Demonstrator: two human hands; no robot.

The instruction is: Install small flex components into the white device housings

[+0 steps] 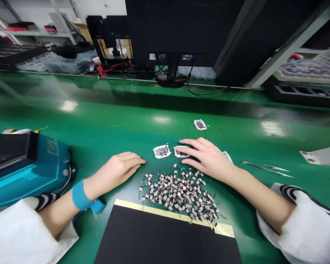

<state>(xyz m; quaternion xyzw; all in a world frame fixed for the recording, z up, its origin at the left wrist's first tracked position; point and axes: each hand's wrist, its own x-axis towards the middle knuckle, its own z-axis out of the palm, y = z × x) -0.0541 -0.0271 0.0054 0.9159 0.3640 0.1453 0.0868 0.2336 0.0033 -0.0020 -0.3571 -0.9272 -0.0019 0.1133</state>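
On the green mat, my left hand (122,168) rests with its fingers pressed together, left of the parts; a tiny dark bit shows at its fingertips, too small to name. My right hand (206,154) has its fingers spread over a white-framed circuit unit (180,151), partly covering it. Between the hands sits a similar unit (162,151). Another (200,125) lies farther back, and one more (227,157) shows partly behind my right hand. A heap of small grey components with short leads (181,192) spreads below both hands.
A black sheet with yellow tape edge (165,238) lies in front. Tweezers (266,168) rest at right, near a white metal arm (321,156). A teal machine (44,168) stands at left. A monitor base (171,79), cables and trays line the back.
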